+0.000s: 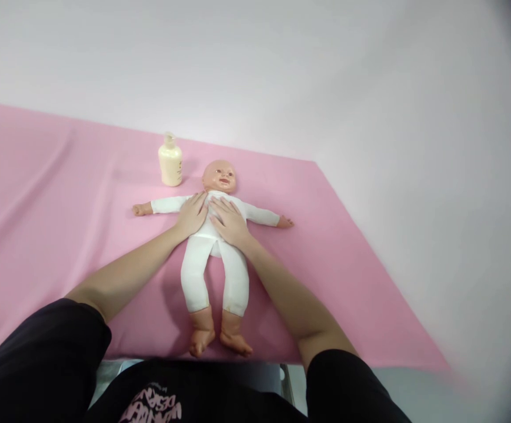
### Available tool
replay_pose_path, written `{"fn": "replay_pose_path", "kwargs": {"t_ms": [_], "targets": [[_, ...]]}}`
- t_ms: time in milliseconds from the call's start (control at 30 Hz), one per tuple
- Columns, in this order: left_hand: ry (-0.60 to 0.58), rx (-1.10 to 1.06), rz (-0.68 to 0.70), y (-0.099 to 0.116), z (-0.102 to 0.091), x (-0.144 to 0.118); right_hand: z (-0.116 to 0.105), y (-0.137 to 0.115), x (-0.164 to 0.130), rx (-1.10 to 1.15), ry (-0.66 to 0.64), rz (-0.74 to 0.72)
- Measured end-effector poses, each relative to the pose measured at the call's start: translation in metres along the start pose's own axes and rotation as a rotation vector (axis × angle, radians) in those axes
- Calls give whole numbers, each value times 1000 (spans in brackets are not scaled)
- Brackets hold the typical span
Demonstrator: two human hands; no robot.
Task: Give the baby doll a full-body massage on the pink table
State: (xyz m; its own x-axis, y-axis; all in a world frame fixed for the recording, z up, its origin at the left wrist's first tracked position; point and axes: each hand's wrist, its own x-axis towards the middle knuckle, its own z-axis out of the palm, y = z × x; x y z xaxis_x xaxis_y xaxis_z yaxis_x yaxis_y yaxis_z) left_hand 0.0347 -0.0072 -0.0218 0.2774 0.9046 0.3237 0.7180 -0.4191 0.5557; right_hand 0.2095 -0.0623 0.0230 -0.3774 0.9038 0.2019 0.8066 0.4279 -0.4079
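Observation:
A baby doll (214, 282) with a white cloth body lies on its back, its head away from me and its arms stretched out to both sides. My left hand (192, 214) rests flat on the left side of its chest, fingers pointing toward the head. On the other side of the chest lies my right hand (229, 221), palm down with the fingers extended. Both hands touch the cloth, and neither grips anything. The doll's bare feet point toward me.
A pump bottle (170, 163) of pale yellow liquid stands upright beyond the doll's left-hand arm. Pink cloth (326, 258) covers the table, with creases at the left. A white wall (255, 70) rises behind the table's far edge.

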Motion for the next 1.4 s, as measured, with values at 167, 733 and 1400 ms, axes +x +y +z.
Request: {"fn": "replay_pose_path", "kwargs": {"t_ms": [167, 733, 1400], "targets": [[-32, 43, -22, 6, -7, -2, -3, 15, -1, -7, 71, 173], [-11, 360, -91, 3, -36, 1, -12, 85, -2, -168, 131, 394], [-52, 519, -147, 1, -40, 2, -10, -15, -16, -132, -112, 118]]}}
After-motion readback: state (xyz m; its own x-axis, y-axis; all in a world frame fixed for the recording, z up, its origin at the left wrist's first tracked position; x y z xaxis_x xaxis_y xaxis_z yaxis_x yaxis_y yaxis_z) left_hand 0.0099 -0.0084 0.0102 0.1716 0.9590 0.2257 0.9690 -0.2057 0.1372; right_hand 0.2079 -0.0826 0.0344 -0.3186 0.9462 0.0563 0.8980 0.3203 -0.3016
